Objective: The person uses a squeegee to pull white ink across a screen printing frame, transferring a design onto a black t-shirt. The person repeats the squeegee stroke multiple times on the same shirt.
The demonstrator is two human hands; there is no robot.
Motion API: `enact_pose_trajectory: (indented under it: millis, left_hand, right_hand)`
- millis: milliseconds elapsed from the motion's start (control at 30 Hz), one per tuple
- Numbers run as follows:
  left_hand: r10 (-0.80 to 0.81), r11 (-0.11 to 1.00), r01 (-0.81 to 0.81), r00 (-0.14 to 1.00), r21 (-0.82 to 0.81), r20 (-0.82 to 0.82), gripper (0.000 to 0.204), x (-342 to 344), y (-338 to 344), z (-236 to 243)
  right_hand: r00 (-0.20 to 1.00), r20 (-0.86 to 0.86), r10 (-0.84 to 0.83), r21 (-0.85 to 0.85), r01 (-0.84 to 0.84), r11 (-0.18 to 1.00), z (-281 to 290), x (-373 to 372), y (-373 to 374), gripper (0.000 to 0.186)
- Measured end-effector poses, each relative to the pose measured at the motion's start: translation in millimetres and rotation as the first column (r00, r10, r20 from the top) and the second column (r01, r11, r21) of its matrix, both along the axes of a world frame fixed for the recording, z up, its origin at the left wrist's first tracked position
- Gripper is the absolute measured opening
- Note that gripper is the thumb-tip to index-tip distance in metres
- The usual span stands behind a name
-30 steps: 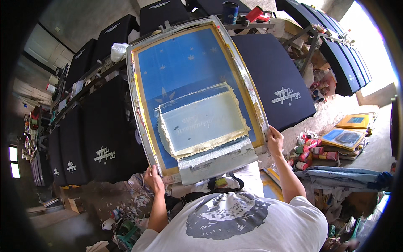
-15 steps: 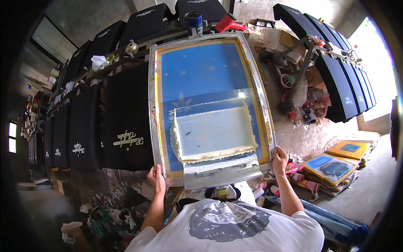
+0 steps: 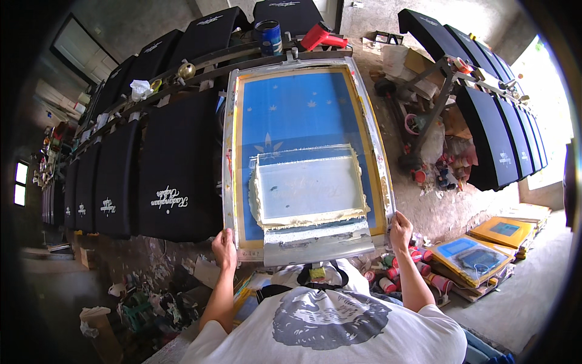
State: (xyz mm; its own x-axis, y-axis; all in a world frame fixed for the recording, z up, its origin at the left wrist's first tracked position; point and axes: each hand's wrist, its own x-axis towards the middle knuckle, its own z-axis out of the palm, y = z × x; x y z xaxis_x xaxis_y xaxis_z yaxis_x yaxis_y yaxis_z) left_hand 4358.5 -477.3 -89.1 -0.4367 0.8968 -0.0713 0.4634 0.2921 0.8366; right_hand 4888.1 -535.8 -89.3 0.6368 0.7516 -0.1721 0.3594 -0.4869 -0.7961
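The left hand (image 3: 224,247) and right hand (image 3: 400,229) each close a grip on a near corner of the screen-printing frame (image 3: 308,159) lying over a black-shirted platen (image 3: 176,173); level, even pressure should seat it square.

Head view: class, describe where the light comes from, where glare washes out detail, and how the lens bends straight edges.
Head view: daylight enters from the far right, blown out white behind the dark boards; the left side falls into shadow. The screen frame, gripped by the left hand and right hand, bows outward; corners are black vignette; focus is sharp centrally.
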Motion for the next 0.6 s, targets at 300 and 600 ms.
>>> enact_pose_trajectory:
  millis: [300, 600]
  left_hand:
    - [-0.087, 0.994, 0.08, 0.991, -0.069, -0.099, 0.032, 5, 21, 13]
    - [-0.091, 0.984, 0.069, 0.987, -0.164, -0.133, 0.033, 7, 20, -7]
  right_hand:
    - [0.999, 0.011, 0.042, 0.079, -0.043, 0.996, -10, 10, 18, 0.031]
    - [0.999, 0.03, 0.032, 0.074, -0.034, 0.997, -22, 24, 27, 0.028]
